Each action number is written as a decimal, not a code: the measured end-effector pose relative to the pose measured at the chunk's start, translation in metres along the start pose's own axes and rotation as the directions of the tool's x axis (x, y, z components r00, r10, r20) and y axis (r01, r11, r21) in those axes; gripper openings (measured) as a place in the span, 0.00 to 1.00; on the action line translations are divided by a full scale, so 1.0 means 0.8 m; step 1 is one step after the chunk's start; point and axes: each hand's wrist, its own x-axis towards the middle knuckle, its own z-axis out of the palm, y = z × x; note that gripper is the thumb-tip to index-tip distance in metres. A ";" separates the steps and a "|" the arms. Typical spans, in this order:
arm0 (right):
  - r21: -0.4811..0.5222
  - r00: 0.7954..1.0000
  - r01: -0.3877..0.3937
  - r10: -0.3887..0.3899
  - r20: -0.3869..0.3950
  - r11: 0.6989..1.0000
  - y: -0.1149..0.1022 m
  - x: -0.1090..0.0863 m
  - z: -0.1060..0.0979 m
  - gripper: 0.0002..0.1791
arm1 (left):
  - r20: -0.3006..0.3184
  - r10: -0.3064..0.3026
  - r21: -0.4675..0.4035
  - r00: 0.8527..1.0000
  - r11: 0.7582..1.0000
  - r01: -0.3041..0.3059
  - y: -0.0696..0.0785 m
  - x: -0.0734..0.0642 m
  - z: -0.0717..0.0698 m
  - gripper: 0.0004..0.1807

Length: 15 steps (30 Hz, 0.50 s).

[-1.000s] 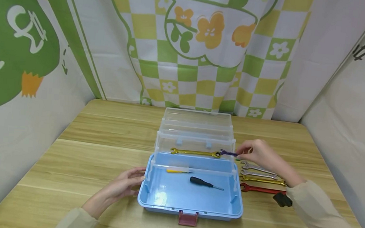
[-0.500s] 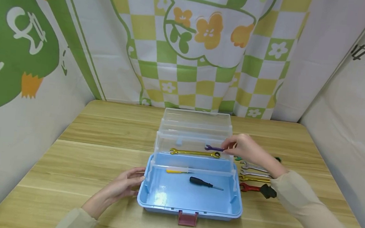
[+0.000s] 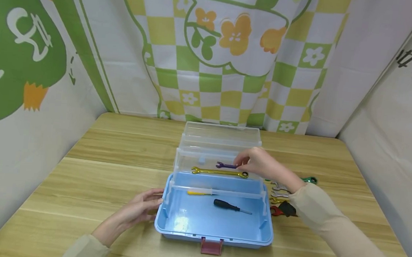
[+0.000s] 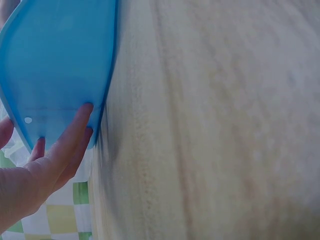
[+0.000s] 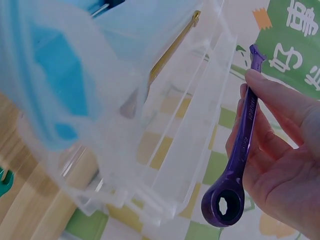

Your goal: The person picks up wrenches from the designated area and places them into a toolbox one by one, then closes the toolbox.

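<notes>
My right hand point(image 3: 258, 162) pinches a purple ratchet wrench point(image 5: 244, 135) between thumb and fingers, its ring end pointing down in the right wrist view. In the head view it is over the clear upper tray point(image 3: 188, 159) of a blue toolbox point(image 3: 216, 225), just behind a gold wrench point(image 3: 220, 172) lying there. Against the toolbox's left side rests my left hand point(image 3: 140, 208). Its fingers point(image 4: 70, 135) lie extended along the outer wall in the left wrist view, thumb near the rim. A black-handled screwdriver point(image 3: 226, 205) and a yellow-handled screwdriver point(image 3: 198, 193) lie in the toolbox.
Right of the toolbox, several wrenches lie on the wooden table point(image 3: 123, 150), among them a green wrench point(image 3: 309, 180) and a red wrench point(image 3: 276, 210), partly hidden by my right arm. A maroon latch point(image 3: 211, 246) hangs at the toolbox front. A patterned curtain point(image 3: 213, 84) hangs behind.
My right hand has carried the purple wrench leftward, from the toolbox's right edge to over the upper tray behind the gold wrench. The left hand has stayed in place.
</notes>
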 end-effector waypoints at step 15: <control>-0.015 0.997 0.026 -0.025 0.072 1.000 -0.010 0.043 0.027 0.05 | 0.025 0.017 0.016 1.000 1.000 -0.018 -0.005 0.003 -0.004 0.38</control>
